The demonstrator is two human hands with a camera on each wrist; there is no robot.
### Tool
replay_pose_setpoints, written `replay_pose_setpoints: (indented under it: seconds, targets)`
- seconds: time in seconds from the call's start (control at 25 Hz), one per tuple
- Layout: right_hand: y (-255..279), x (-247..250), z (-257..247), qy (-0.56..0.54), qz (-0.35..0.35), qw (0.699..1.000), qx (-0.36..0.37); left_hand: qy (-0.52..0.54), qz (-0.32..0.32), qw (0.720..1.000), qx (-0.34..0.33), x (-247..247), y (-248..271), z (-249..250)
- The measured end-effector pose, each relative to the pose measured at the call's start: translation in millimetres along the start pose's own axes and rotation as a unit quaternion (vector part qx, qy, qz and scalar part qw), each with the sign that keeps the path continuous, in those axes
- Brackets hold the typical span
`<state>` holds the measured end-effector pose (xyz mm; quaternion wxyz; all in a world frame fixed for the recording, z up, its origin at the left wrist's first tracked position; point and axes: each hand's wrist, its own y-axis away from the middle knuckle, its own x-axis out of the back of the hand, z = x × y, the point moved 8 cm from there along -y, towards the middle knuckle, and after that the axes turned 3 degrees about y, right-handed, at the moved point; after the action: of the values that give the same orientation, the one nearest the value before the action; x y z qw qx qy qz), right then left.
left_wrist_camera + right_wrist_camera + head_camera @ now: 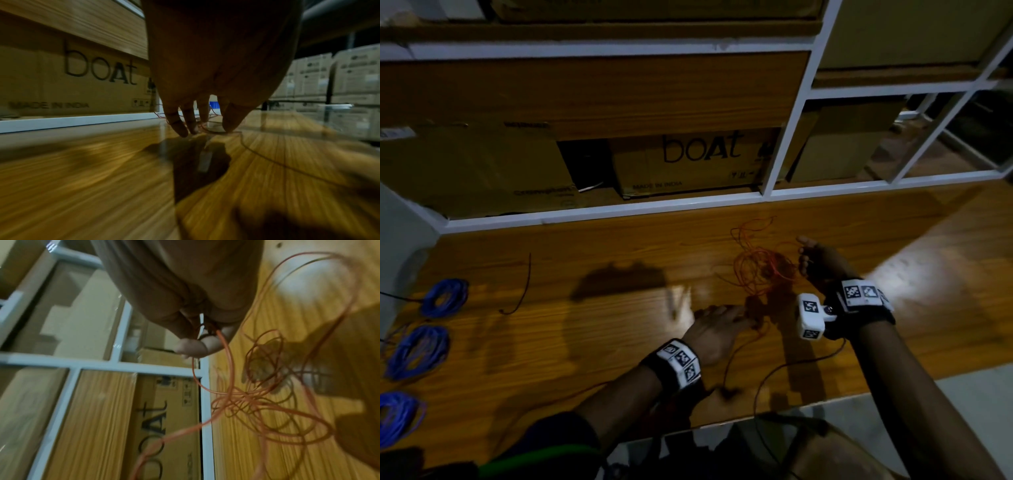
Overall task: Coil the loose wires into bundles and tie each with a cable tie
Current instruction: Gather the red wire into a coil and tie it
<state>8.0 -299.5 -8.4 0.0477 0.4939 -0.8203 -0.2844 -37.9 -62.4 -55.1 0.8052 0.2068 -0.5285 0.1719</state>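
A loose tangle of thin orange-red wire (760, 267) lies on the wooden table (592, 342), right of centre. My right hand (813, 260) hovers at the tangle's right edge and pinches a strand, which leaves the curled fingers of that hand (197, 344) and runs down into the loops of the tangle (257, 399). My left hand (743, 317) reaches low over the table in front of the tangle. With its fingers extended, this hand (205, 128) puts its fingertips and thumb on the wood around a trailing strand (213, 132). No cable tie is clearly visible.
Three blue wire coils (445, 296) (417, 349) (397, 418) lie along the table's left side, with a short dark wire (524, 287) beside them. A white-framed shelf (602, 210) holding cardboard boxes (688, 161) borders the far edge. The table's front edge (825, 401) runs under my forearms.
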Motion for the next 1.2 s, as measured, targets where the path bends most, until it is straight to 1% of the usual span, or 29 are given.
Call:
replay_pose_setpoints:
  seconds: [0.12, 0.16, 0.32, 0.44, 0.52, 0.56, 0.6, 0.64, 0.68, 0.72, 0.8, 0.84, 0.88, 0.96, 1.0, 1.04, 1.08, 1.12, 1.16, 1.2]
  targets:
    - [0, 27, 12, -0.088, 0.032, 0.995, -0.024, -0.060, -0.055, 0.997, 0.005, -5, -16, 11]
    - [0, 36, 15, -0.102, 0.043, 0.994, -0.025, -0.073, -0.060, 0.996, 0.004, -6, -21, 12]
    - [5, 64, 26, -0.159, 0.083, 0.984, -0.013, -0.090, -0.026, 0.995, -0.017, -5, -33, 14]
    - [3, 83, 41, -0.161, 0.136, 0.977, -0.035, -0.105, -0.021, 0.993, -0.040, -8, -37, 13]
    - [2, 88, 46, -0.168, 0.144, 0.974, -0.042, -0.076, -0.019, 0.995, -0.066, -5, -37, 18]
    - [3, 88, 47, -0.169, 0.145, 0.974, -0.045, -0.040, 0.003, 0.996, -0.074, 3, -35, 20]
    - [4, 87, 47, -0.166, 0.142, 0.975, -0.043, 0.025, 0.039, 0.997, -0.059, 15, -32, 19]
    - [5, 85, 46, -0.152, 0.139, 0.978, -0.033, 0.090, 0.082, 0.992, -0.030, 25, -27, 13]
    - [5, 83, 46, -0.131, 0.131, 0.983, -0.019, 0.152, 0.143, 0.978, 0.001, 40, -19, 8]
    - [6, 79, 45, -0.100, 0.129, 0.987, -0.005, 0.209, 0.204, 0.956, 0.021, 55, -10, 4]
    - [8, 77, 43, -0.041, 0.151, 0.988, 0.008, 0.352, 0.291, 0.888, 0.056, 77, 10, -5]
    - [9, 78, 44, -0.010, 0.163, 0.987, 0.005, 0.420, 0.321, 0.845, 0.082, 87, 18, -12]
    - [9, 78, 44, 0.020, 0.170, 0.985, -0.004, 0.488, 0.346, 0.793, 0.113, 95, 25, -20]
    - [6, 82, 42, 0.058, 0.177, 0.982, -0.011, 0.604, 0.380, 0.681, 0.164, 105, 39, -37]
    - [7, 82, 37, 0.069, 0.180, 0.981, -0.001, 0.648, 0.393, 0.628, 0.175, 110, 46, -44]
    - [10, 82, 29, 0.072, 0.186, 0.980, 0.017, 0.685, 0.400, 0.583, 0.174, 115, 51, -46]
    - [14, 81, 18, 0.071, 0.195, 0.978, 0.039, 0.712, 0.405, 0.548, 0.168, 120, 56, -48]
    - [22, 79, 5, 0.065, 0.200, 0.975, 0.066, 0.729, 0.405, 0.528, 0.161, 125, 59, -48]
    - [33, 73, -9, 0.062, 0.203, 0.972, 0.099, 0.734, 0.403, 0.525, 0.153, 130, 63, -48]
    - [46, 66, -25, 0.062, 0.206, 0.966, 0.141, 0.731, 0.399, 0.534, 0.143, 135, 66, -47]
